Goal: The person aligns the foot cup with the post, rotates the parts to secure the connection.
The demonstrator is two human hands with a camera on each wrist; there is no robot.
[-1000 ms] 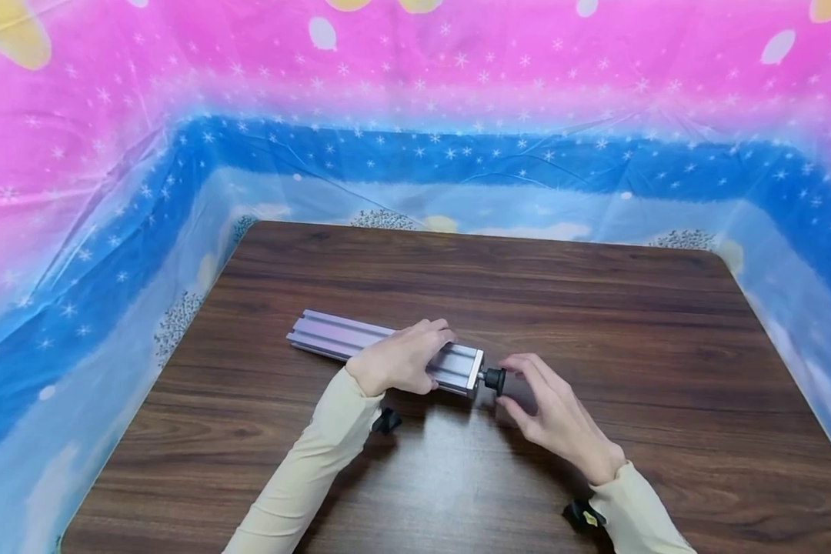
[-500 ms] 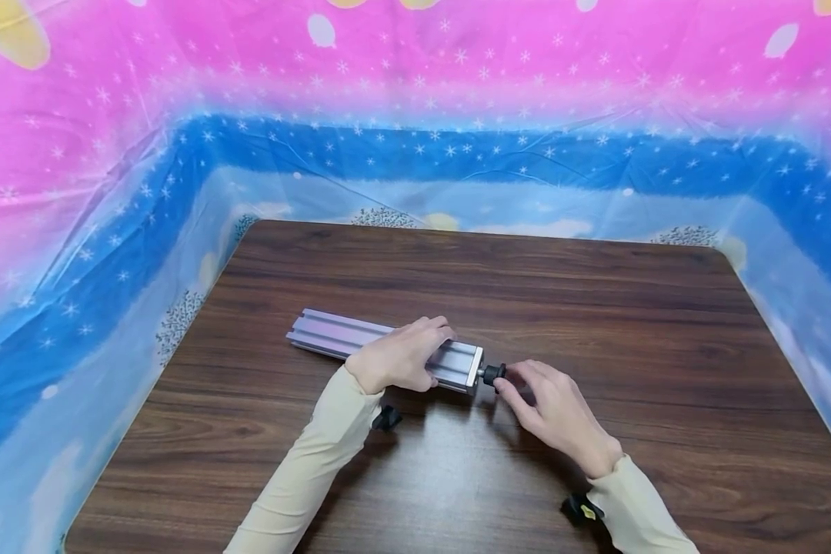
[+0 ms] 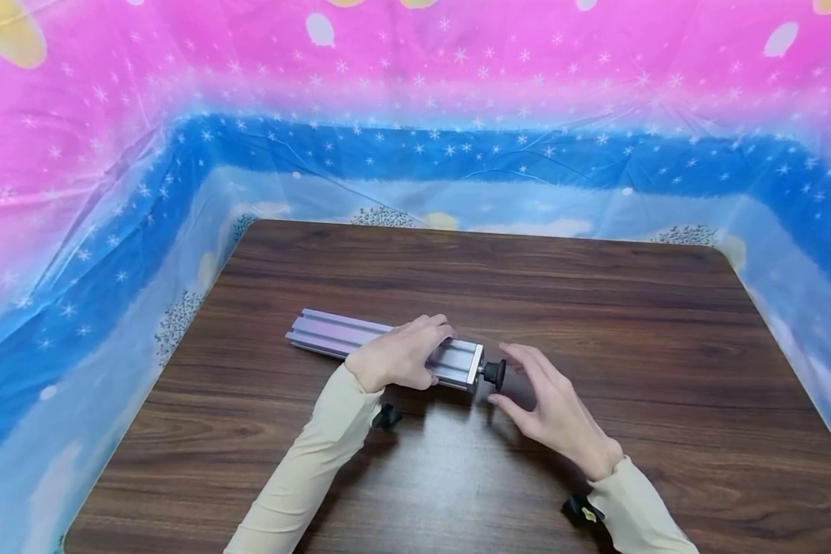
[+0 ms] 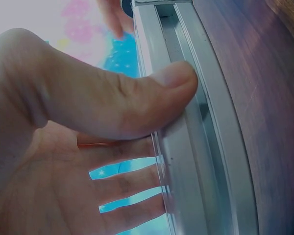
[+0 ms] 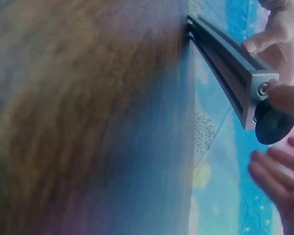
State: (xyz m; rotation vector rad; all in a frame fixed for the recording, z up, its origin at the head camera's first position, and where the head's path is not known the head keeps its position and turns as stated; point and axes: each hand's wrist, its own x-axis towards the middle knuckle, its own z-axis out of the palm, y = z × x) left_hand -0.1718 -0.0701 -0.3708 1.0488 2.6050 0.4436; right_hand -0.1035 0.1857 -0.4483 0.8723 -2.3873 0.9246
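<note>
A silver slotted aluminium profile (image 3: 338, 332) lies slantwise on the table. My left hand (image 3: 402, 355) grips it near its right end; in the left wrist view the thumb (image 4: 152, 95) presses on the grooved face (image 4: 210, 166), with the other fingers across the far side. From the end plate (image 3: 475, 366) a black round levelling foot (image 3: 495, 374) sticks out on a short metal stem. My right hand (image 3: 554, 404) is spread around this foot, thumb below and fingers above, with a gap to it. In the right wrist view the foot (image 5: 274, 126) shows its broad dark disc between thumb and fingers.
The brown wood-grain table (image 3: 595, 308) has rounded far corners. A pink and blue patterned cloth (image 3: 402, 154) hangs around its back and sides. Black wrist devices (image 3: 386, 418) sit under both cream sleeves (image 3: 301, 477).
Half a second ago my right thumb and fingers were closed in on the foot; now they have spread apart from it. My left hand and the profile have stayed in place.
</note>
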